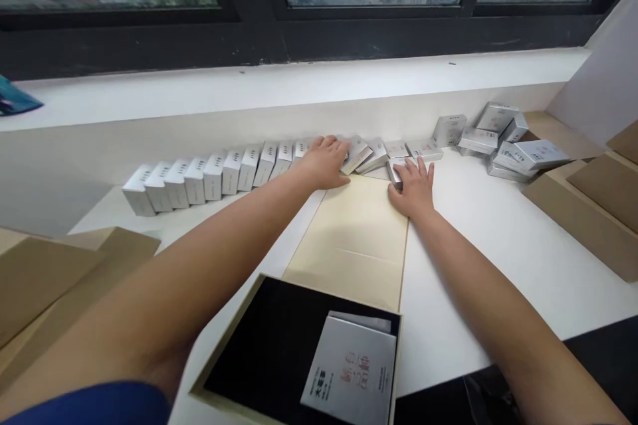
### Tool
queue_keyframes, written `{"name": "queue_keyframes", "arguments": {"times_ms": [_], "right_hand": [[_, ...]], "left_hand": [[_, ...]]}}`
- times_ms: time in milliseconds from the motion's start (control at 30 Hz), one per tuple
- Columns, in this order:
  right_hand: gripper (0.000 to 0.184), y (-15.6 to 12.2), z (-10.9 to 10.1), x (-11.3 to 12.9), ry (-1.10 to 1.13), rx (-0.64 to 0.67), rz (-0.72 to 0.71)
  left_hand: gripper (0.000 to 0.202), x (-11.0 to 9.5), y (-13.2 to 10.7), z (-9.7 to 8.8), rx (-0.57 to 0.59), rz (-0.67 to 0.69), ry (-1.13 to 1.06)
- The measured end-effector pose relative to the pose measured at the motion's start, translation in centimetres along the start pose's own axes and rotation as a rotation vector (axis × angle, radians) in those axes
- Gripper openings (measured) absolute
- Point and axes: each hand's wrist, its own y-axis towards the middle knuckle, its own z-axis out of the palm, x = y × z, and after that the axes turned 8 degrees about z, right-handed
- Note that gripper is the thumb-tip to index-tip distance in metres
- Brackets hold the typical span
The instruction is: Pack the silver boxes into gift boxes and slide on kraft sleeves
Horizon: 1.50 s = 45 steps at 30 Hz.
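My left hand [325,161] reaches to the far end of a row of small silver boxes [209,176] standing along the wall, its fingers curled over a tilted silver box [357,153]. My right hand [415,184] lies with fingers stretched out on a flat silver box [397,170] at the far edge of the cream lid flap [355,239]. That flap belongs to an open gift box [259,352] with a black lining close to me, which holds a silver box [353,372] in its right part.
A heap of silver boxes [503,139] lies at the back right on the white table [478,239]. Brown cardboard pieces [583,206] sit at the right and more brown cardboard [54,272] at the left. A white sill [249,89] and dark window run behind.
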Motion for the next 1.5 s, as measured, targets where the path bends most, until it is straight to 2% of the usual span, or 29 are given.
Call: {"name": "queue_keyframes", "arguments": {"times_ms": [67,133,267,400,600,700,800,1000,1133,1267,1367,1433,1500], "right_hand": [[0.057,0.0,0.0,0.1,0.026,0.004,0.007],[0.057,0.1,0.1,0.2,0.051,0.016,0.017],[0.059,0.2,-0.1,0.5,0.072,0.064,0.032],[0.061,0.1,-0.3,1.0,0.081,0.102,0.027],[0.061,-0.1,-0.5,1.3,0.109,0.123,0.013],[0.06,-0.1,-0.5,1.3,0.124,0.135,0.019],[0.059,0.0,-0.4,1.2,0.137,0.132,0.021],[0.063,0.1,0.1,0.9,0.172,0.07,0.055],[0.088,0.0,0.5,0.6,0.188,-0.052,0.085],[0.112,-0.2,0.9,0.6,0.196,-0.196,-0.053],[0.116,-0.5,0.8,0.9,0.228,-0.286,-0.189],[0.116,-0.9,0.3,1.2,0.288,-0.272,-0.264],[0.121,-1.5,-0.3,1.7,0.384,-0.197,-0.282]], "left_hand": [[0.096,-0.4,2.7,-0.2,0.072,-0.037,0.006],[0.094,-0.6,4.8,0.0,0.098,-0.062,0.005],[0.093,-0.7,7.3,0.4,0.095,-0.112,0.001],[0.095,-0.9,8.1,0.4,0.03,-0.088,-0.062],[0.089,-1.6,8.8,0.5,-0.119,-0.019,-0.329],[0.089,-2.0,9.3,0.5,-0.128,-0.038,-0.44],[0.091,-2.3,9.6,0.4,-0.075,-0.091,-0.506],[0.089,-2.1,9.3,0.1,-0.045,-0.144,-0.504],[0.094,-2.5,8.2,-1.3,-0.111,-0.12,-0.501],[0.104,-4.7,5.9,-3.4,-0.192,-0.125,-0.603],[0.102,-6.7,4.0,-3.9,-0.158,-0.212,-0.794],[0.093,-7.5,3.0,-3.5,-0.114,-0.268,-0.908],[0.078,-7.8,2.4,-2.8,-0.07,-0.281,-0.945]]}}
